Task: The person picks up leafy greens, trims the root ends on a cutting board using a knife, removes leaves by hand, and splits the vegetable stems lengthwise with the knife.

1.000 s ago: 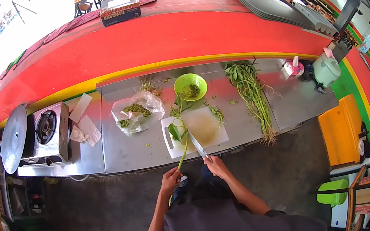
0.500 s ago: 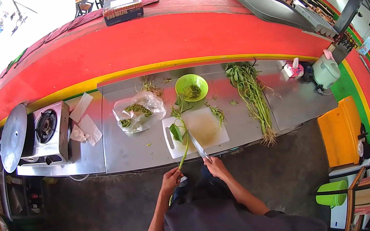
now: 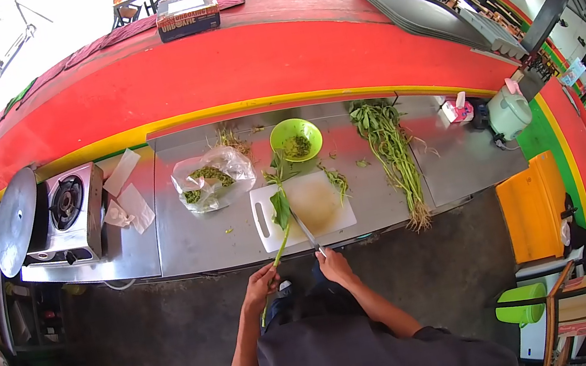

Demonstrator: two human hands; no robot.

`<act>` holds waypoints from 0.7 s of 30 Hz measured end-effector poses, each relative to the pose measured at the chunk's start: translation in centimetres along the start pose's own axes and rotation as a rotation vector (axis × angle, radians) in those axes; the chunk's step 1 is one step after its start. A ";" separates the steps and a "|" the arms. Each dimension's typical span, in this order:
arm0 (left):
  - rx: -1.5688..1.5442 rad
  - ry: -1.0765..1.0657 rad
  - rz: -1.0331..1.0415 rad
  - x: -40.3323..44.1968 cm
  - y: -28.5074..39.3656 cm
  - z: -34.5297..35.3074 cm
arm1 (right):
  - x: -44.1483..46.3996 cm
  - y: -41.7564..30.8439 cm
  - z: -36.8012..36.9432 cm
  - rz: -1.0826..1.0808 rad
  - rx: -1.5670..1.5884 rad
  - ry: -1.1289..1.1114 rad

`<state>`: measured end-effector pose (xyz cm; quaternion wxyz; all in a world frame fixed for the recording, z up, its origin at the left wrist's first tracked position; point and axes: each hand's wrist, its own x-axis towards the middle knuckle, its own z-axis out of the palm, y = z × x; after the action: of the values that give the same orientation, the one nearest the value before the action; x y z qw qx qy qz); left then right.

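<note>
My left hand (image 3: 261, 284) is closed on a long green stem (image 3: 281, 248), whose leafy end lies over the left part of a white cutting board (image 3: 263, 225). In my right hand (image 3: 335, 266) is the handle of a knife (image 3: 307, 231); its blade lies over the board beside the stem. Some small green sprigs (image 3: 337, 181) rest at the board's right edge. Behind the board stands a green bowl (image 3: 296, 140) with cut greens inside. An open plastic bag (image 3: 214, 179) of greens lies to the left.
A bundle of leafy stems with roots (image 3: 394, 157) lies on the steel counter (image 3: 202, 246) at the right. At the left are a gas stove (image 3: 74, 210) and a large round metal lid (image 3: 18, 223). A tissue pack (image 3: 457, 109) and a pale green appliance (image 3: 510, 115) stand far right.
The stem has slid towards me through my left hand, its lower end now showing below the hand. My left hand has shifted slightly left. The camera view has moved a little.
</note>
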<state>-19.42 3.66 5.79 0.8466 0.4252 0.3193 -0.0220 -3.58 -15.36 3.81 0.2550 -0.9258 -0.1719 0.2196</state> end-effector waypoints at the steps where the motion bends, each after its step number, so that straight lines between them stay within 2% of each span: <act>1: -0.029 -0.021 0.009 -0.2 0.6 0.0 | -0.1 -0.2 -0.3 0.007 -0.003 -0.008; 3: 0.026 -0.056 0.053 -0.9 1.9 0.1 | -0.1 -0.6 -0.6 0.012 -0.006 -0.012; 5: -0.018 -0.179 0.128 -1.8 3.3 0.1 | 0.1 -0.4 -0.5 0.000 0.012 -0.024; 10: -0.008 -0.114 0.175 -2.8 4.5 -0.5 | 0.3 -0.5 -0.4 0.005 0.021 -0.045; 12: 0.253 0.046 0.146 -2.2 3.6 -1.1 | 0.3 -0.6 -0.7 0.026 0.025 -0.056; 13: 0.253 0.045 0.147 -1.6 2.4 -1.7 | 0.4 -0.4 -0.6 0.020 0.031 -0.063; 15: 0.595 0.173 0.320 -0.7 0.5 -2.7 | 0.9 0.2 -0.3 0.015 0.038 -0.066; 17: 0.572 0.184 0.358 -1.9 0.9 -1.7 | 1.6 1.5 0.3 0.038 0.111 -0.120; 20: 0.454 0.161 0.301 -2.7 1.2 -1.3 | 1.6 2.7 0.0 0.085 0.207 -0.164; 21: 0.335 0.152 0.301 -2.9 1.1 -1.3 | 1.5 2.8 -0.4 0.085 0.205 -0.165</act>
<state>-22.03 4.63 7.62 0.7316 0.6030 0.3067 0.0840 -1.57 -17.10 2.11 0.3238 -0.8802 -0.1294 0.3219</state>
